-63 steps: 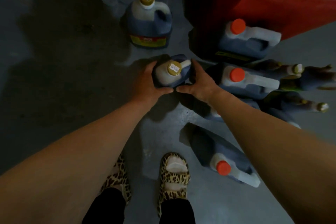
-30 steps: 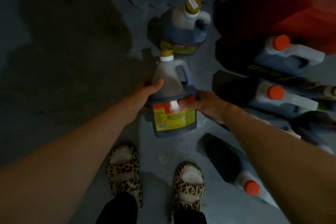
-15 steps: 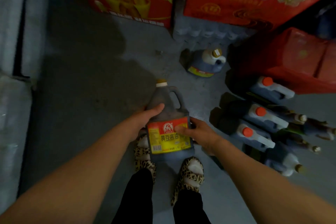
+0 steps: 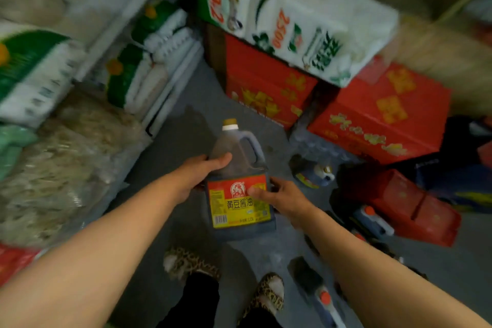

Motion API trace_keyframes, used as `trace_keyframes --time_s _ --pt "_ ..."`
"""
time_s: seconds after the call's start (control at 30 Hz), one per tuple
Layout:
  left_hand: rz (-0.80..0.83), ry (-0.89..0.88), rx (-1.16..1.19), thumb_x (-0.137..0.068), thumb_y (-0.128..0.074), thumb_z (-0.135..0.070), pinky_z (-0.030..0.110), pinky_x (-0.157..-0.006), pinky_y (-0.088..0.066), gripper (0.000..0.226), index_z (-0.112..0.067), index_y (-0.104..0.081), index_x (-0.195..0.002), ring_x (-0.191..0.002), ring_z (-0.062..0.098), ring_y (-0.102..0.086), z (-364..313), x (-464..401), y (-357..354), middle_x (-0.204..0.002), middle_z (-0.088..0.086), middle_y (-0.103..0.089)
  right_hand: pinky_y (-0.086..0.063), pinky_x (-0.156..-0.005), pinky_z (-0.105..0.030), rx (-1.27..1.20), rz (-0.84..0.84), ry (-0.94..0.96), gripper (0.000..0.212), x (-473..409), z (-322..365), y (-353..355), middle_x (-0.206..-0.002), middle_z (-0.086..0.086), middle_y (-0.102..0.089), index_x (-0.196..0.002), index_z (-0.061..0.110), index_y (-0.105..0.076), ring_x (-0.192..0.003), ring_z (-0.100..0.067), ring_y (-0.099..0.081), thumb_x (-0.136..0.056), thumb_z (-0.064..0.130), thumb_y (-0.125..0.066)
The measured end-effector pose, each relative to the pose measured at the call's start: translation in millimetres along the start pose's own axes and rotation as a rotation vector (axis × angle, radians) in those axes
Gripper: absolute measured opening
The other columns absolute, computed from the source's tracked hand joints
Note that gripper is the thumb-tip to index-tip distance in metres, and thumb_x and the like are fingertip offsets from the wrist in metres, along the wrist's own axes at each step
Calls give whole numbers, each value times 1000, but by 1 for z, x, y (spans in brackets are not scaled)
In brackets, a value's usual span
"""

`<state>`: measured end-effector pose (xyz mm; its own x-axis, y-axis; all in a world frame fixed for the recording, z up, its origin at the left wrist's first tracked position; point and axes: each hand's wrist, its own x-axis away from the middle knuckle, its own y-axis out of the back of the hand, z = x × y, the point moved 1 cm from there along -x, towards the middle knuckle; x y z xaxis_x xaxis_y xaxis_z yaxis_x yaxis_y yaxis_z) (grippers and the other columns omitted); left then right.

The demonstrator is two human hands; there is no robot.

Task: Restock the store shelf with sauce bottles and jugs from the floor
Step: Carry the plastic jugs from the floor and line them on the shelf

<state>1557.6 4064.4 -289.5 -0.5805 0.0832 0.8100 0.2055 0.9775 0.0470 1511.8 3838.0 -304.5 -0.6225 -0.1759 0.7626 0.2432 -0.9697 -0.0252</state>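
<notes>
Shelf (image 4: 170,80) at left held bagged goods, no sauce seen there yet. Left hand (image 4: 198,172) clasped the soy sauce jug (image 4: 239,189) by its shoulder, right hand (image 4: 279,196) gripped its label side; jug upright, mid-air. More jugs (image 4: 372,221) still lay on the floor (image 4: 186,128), right.

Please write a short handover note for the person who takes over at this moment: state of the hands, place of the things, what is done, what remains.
Left hand grips the shoulder of the gold-capped soy sauce jug; right hand grips its labelled side. The jug is off the floor, upright, not yet shelved. On the floor: another gold-capped jug and orange-capped jugs to the right. Left: shelve this jug, then the rest.
</notes>
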Motion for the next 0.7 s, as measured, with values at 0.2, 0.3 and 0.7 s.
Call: trace_keyframes --time_s 0.2,0.3,0.7 --pt "-56 -172 -12 -51 -83 -74 47 -96 -54 84 -27 -65 -118 -100 23 -71 -107 91 111 -105 -2 -76 -61 -77 -32 68 11 208 40 37 151 -71 -102 -7 -79 -106 13 -75 -92 -21 -76 -71 25 -89" --pt "-143 -284 -39 -75 -76 -58 33 -80 -55 59 -21 -62 -118 -89 19 -70 -168 142 164 -103 -1 -75 -61 -87 -40 73 43 343 51 56 230 -108 -107 -10 -78 -117 7 -72 -98 -26 -76 -72 23 -88" --pt "-574 -742 -28 -72 -80 -53 37 -82 -60 51 -23 -65 -110 -92 19 -72 -360 325 335 -101 -2 -74 -61 -87 -44 103 308 895 49 100 536 -228 -107 -15 -77 -118 7 -70 -100 -33 -74 -73 18 -85"
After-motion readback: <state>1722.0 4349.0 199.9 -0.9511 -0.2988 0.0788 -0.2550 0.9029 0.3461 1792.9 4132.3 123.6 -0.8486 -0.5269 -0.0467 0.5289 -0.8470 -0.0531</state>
